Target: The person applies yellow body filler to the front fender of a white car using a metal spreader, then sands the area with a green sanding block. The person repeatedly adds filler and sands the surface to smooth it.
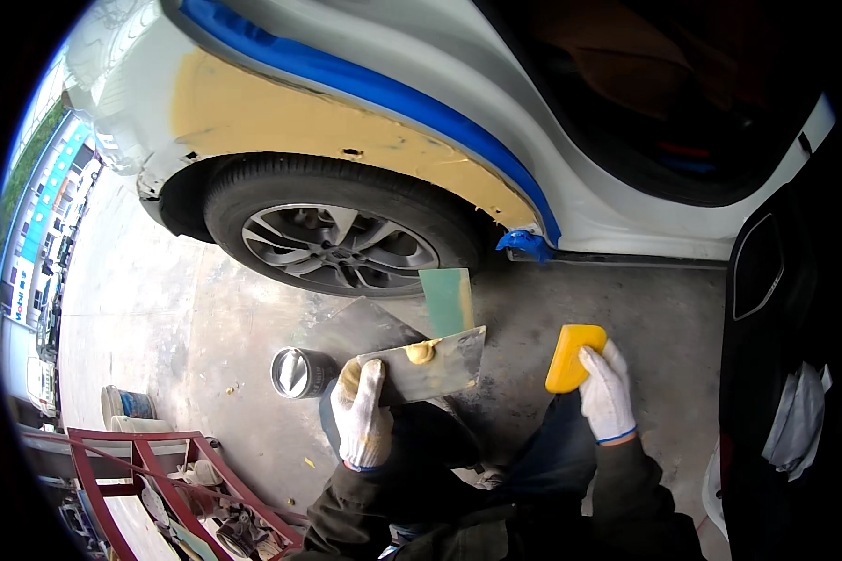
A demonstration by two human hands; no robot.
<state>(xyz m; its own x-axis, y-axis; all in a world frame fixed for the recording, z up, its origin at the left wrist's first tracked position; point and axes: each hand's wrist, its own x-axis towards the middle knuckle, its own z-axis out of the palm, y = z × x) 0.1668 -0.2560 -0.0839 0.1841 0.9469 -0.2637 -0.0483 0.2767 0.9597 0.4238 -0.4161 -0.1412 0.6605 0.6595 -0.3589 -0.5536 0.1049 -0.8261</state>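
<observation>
In a white glove, my left hand (363, 411) grips the left end of a flat grey mixing board (449, 372). A dab of yellowish body filler (422, 352) sits near the board's upper edge. My right hand (608, 388), gloved too, is closed on a yellow plastic spreader (571, 355), held apart from the board. Ahead is a white car's fender, with tan filler (281, 107) spread above the wheel arch. Blue masking tape (374, 89) curves along the filler's upper border. The wheel (337, 238) stands below it.
An open can (301, 372) stands on the floor left of the board. Behind the board are a green sheet (447, 301) and a dark flat panel (370, 324). A red metal rack (145, 458) with tools is at lower left; an open car door (776, 280) bounds the right.
</observation>
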